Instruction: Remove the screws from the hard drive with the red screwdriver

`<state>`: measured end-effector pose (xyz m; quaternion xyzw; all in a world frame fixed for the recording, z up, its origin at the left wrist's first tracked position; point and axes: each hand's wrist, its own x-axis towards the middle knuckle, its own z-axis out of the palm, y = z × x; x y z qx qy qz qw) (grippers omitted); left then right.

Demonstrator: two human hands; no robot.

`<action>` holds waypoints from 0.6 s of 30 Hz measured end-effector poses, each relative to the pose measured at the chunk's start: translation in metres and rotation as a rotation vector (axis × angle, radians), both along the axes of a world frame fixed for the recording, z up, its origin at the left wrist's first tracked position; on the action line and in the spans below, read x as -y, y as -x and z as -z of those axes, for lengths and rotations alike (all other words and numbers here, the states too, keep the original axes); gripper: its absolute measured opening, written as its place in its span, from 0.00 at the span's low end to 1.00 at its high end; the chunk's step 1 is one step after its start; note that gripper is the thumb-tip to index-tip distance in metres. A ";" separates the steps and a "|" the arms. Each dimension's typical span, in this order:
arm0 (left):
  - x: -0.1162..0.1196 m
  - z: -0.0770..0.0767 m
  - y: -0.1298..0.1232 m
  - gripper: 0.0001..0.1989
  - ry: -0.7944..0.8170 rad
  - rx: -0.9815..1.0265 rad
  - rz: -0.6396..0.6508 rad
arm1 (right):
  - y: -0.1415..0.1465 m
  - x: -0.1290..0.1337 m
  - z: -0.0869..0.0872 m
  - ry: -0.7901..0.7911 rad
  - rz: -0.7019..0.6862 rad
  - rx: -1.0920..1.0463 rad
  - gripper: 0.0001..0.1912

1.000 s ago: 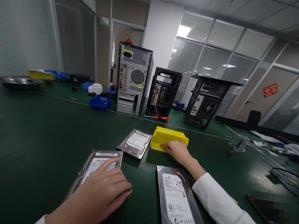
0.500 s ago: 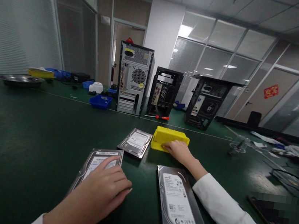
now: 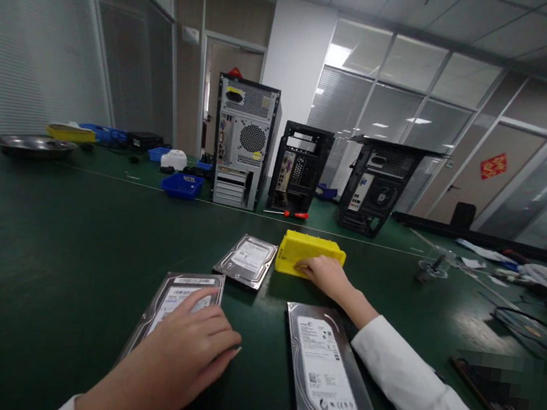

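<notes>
My left hand (image 3: 179,347) lies palm down over a hard drive (image 3: 166,308), its fingers extended and spread; it covers much of the drive's right side. My right hand (image 3: 325,276) reaches forward to a small yellow bin (image 3: 308,244), fingers bent together at its inside. Whatever the fingertips hold, if anything, is hidden. A second hard drive (image 3: 249,259) lies just left of the bin, label up. Beside my right forearm rests a third, larger-looking hard drive (image 3: 324,373), also label up.
Three computer cases stand at the back: a tall one (image 3: 244,141), a black one (image 3: 301,168) and another black one (image 3: 379,189). A red-handled screwdriver (image 3: 295,214) lies before them. Blue bin (image 3: 183,185) and metal dish (image 3: 34,145) are left; a cable (image 3: 533,333) lies right.
Both hands hold nearly the same positions as before. The view has shifted very slightly; no object has visibly moved.
</notes>
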<state>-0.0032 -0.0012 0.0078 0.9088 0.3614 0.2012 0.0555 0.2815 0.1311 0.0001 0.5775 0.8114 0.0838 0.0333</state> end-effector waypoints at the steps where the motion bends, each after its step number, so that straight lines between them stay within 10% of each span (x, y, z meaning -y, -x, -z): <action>1: 0.000 0.000 0.000 0.09 -0.010 0.001 0.004 | 0.000 0.000 0.000 0.000 0.000 -0.002 0.15; 18: 0.000 -0.001 -0.001 0.11 0.027 -0.052 -0.005 | 0.005 0.002 -0.001 0.021 0.011 0.003 0.15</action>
